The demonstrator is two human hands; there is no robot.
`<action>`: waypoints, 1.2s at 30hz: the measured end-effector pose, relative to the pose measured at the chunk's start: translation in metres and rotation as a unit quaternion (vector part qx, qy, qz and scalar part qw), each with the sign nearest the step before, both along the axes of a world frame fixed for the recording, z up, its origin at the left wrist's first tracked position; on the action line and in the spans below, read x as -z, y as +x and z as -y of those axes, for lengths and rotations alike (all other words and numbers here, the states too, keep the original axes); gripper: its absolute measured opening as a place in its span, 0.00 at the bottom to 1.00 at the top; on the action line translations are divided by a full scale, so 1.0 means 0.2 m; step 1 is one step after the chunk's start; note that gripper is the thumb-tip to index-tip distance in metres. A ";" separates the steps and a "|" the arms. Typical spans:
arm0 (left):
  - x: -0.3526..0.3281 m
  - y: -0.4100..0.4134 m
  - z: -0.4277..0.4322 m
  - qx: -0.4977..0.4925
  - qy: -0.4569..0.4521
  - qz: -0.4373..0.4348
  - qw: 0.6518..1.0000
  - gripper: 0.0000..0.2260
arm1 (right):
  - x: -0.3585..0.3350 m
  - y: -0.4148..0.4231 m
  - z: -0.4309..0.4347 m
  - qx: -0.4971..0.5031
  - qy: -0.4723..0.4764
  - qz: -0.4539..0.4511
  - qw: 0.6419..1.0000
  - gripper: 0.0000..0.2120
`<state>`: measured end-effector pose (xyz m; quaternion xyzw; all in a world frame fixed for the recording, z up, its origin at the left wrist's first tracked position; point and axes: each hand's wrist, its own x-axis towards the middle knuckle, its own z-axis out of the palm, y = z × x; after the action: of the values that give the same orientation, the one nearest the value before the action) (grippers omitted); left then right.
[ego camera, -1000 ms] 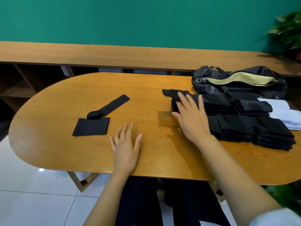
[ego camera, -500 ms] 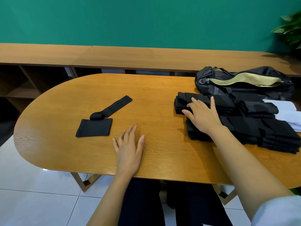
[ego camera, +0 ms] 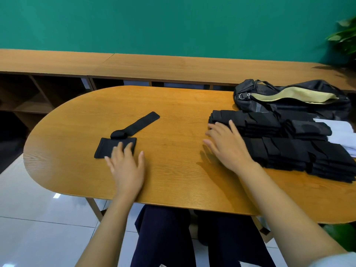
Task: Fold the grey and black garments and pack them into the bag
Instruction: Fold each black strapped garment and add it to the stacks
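The small folded black piece (ego camera: 109,149) is being touched at its near right edge by the straight fingers (ego camera: 121,148) of the left hand (ego camera: 127,170). Nothing is being gripped, and the palm is being held flat over the table (ego camera: 173,151). This piece is lying well to the left of the bag (ego camera: 248,104), with its long side running roughly parallel to the bag's length.

Just beyond it a long black strip (ego camera: 140,123) is lying unfolded. Its axis is slanting from a bunched end beside the folded piece up towards the bag. Both are judged to be within easier reach of the left hand, so any carry towards the bag is expected to run rightward across the bare wood.

The right hand (ego camera: 229,151) is being rested on the left ends of the two black stacks (ego camera: 289,153), just in front of the bag, with fingers spread and straight and nothing pinched. The stacks are looking matte and soft, laid in overlapping rows. The bag's mouth is gaping and its pale lining is being shown.
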<state>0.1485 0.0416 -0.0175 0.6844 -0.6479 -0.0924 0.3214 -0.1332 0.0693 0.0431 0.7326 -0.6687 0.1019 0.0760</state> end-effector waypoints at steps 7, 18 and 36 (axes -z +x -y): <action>0.03 0.08 -0.01 0.045 0.081 0.130 0.987 0.24 | 0.13 0.27 -0.11 -0.067 0.059 0.051 0.995 0.22; -0.01 -0.31 -0.24 0.279 -0.004 0.122 0.952 0.24 | 0.24 0.23 -0.26 -0.056 0.060 0.117 0.990 0.22; 0.06 -0.30 -0.26 0.183 -0.092 0.057 0.977 0.10 | 0.32 0.17 -0.31 -0.040 -0.070 0.149 0.986 0.20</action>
<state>0.0876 0.0929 -0.0293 0.5255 -0.7852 -0.0506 0.3236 -0.0989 0.1318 -0.0202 0.7284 -0.6337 0.2594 0.0229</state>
